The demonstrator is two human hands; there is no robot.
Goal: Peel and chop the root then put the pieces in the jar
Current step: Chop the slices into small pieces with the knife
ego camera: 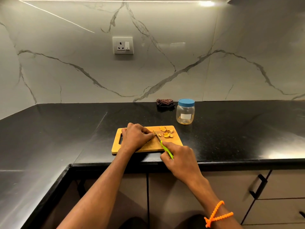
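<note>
A person chops a root at a black counter (231, 129), both bare hands working over a wooden cutting board (171, 144) set near the counter's front edge. The left hand (137, 138) lies knuckles-up on the board, its fingers curled down over the uncut root (153, 132), of which only a small end shows at the fingertips. The right hand (178, 157) has its grip wrapped round the lime-green handle of a small knife (162, 145), whose blade reaches forward to the root, right at the left fingertips. Cut yellow-orange pieces (166, 132) lie scattered on the board's far right part, just beyond the blade. A clear plastic jar (185, 113) with its blue lid on stands on the counter beyond the board's right corner, apart from it, a few yellow pieces at its bottom. A folded dark cloth (165, 103) sits behind the jar against the marbled wall (165, 47), which carries a white socket (123, 45). An orange beaded band (217, 214) circles the right wrist.
</note>
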